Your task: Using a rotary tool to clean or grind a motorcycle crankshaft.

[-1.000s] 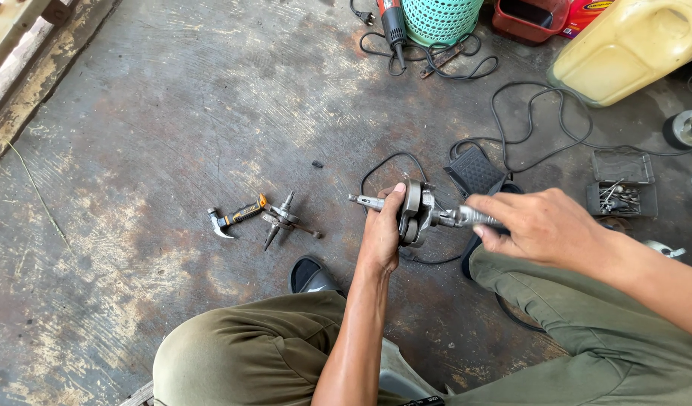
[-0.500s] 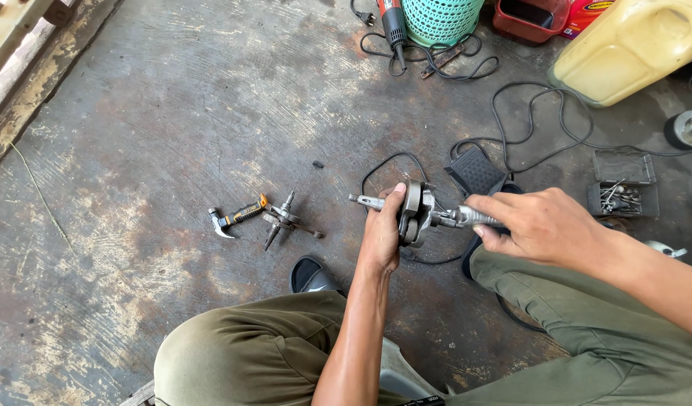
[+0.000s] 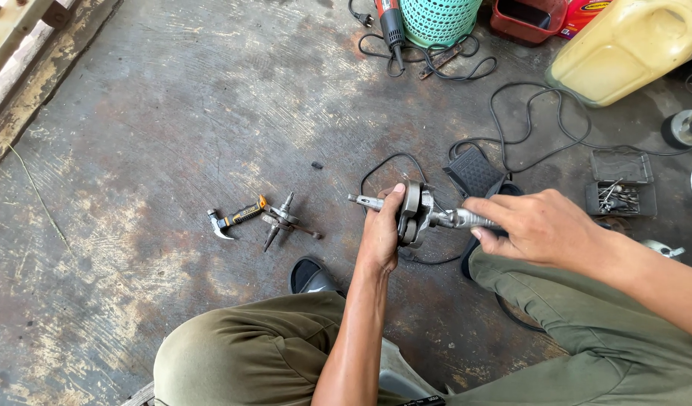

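I hold a grey metal crankshaft (image 3: 417,213) above the concrete floor, between my knees. My left hand (image 3: 380,234) grips it from below at the round web, thumb up against the disc. My right hand (image 3: 537,224) is closed over the shaft end on the right. The other shaft end pokes out to the left of my left thumb. On the floor to the left lie a small hammer (image 3: 233,219) with a yellow-and-black handle and a metal puller tool (image 3: 284,222) beside it.
A black foot pedal (image 3: 474,170) with a looping black cable lies just beyond the crankshaft. A small open case of bits (image 3: 620,194) is at right. Farther back stand a yellow jerrycan (image 3: 624,46), a teal basket (image 3: 439,19), a red tub (image 3: 528,16) and a power tool (image 3: 392,26).
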